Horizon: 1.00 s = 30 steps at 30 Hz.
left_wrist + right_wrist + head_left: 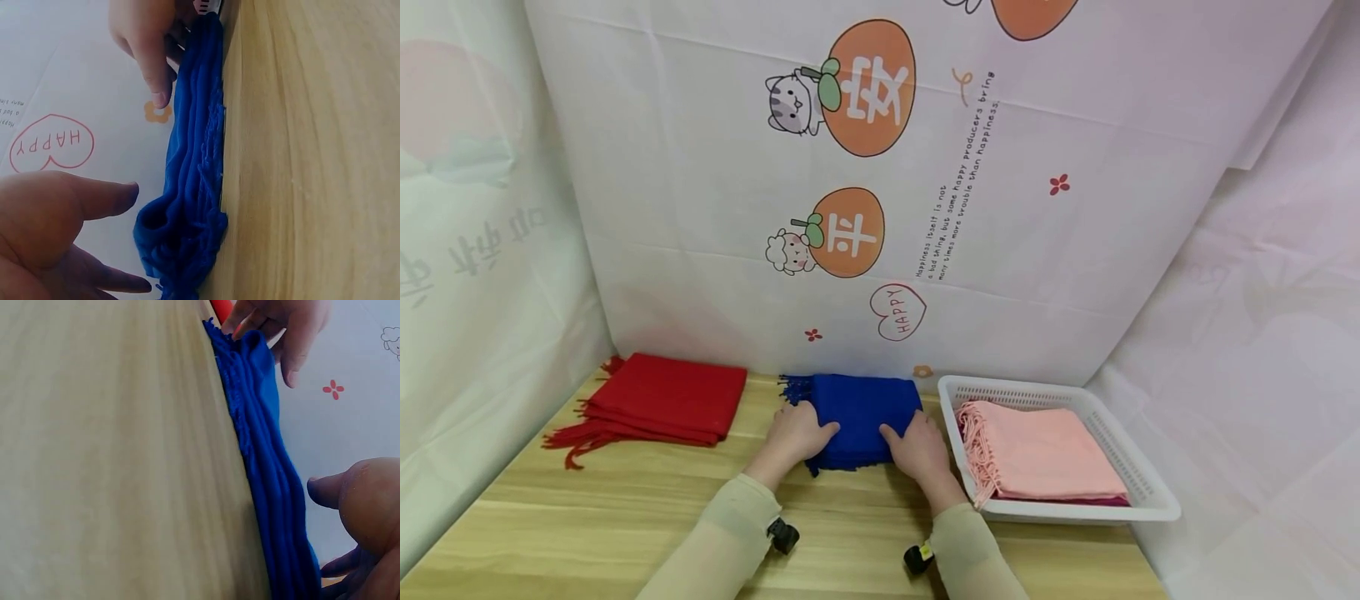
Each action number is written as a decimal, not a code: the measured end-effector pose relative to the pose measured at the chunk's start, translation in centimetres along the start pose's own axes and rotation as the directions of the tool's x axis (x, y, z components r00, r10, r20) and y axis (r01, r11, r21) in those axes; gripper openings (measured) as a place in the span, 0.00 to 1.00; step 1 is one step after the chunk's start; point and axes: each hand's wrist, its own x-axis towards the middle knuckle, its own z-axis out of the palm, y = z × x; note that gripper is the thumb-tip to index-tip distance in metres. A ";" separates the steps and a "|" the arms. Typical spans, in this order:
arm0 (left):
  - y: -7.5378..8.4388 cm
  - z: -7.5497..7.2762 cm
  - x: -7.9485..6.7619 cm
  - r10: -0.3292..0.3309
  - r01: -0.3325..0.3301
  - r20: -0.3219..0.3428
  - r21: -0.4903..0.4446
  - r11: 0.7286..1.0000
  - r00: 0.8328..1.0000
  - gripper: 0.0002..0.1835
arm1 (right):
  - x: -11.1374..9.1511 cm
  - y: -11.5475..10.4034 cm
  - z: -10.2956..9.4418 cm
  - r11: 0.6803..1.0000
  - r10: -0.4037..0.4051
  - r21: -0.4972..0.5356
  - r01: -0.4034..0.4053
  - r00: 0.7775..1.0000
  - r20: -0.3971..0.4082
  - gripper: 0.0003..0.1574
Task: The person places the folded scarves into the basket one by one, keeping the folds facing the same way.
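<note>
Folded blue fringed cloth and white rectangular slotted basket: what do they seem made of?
Folded blue fringed cloth: soft matte textile, perhaps wool or acrylic; rounded folds and loose fringe show fabric, though the fibre is unclear.
White rectangular slotted basket: probably moulded plastic, smooth-looking; its stiff rim and regular small openings suggest this.

In the head view, the persimmon print (1033,15) at 1 o'clock is cut by the upper edge; the wall print (1322,287) at 3 is too faint to make out. At 4, a pink fringed scarf (1048,450) hides all but an edge of a maroon cloth (1105,502). The left wrist view crops the left hand (47,225) at 8 o'clock; the right wrist view crops the right hand (372,512) at 4.
</note>
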 end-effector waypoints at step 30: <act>-2.4 0.6 1.4 -0.096 0.137 0.110 -0.469 0.872 0.989 0.43 | 1.0 1.7 0.7 0.867 0.120 0.482 -0.129 0.992 0.049 0.48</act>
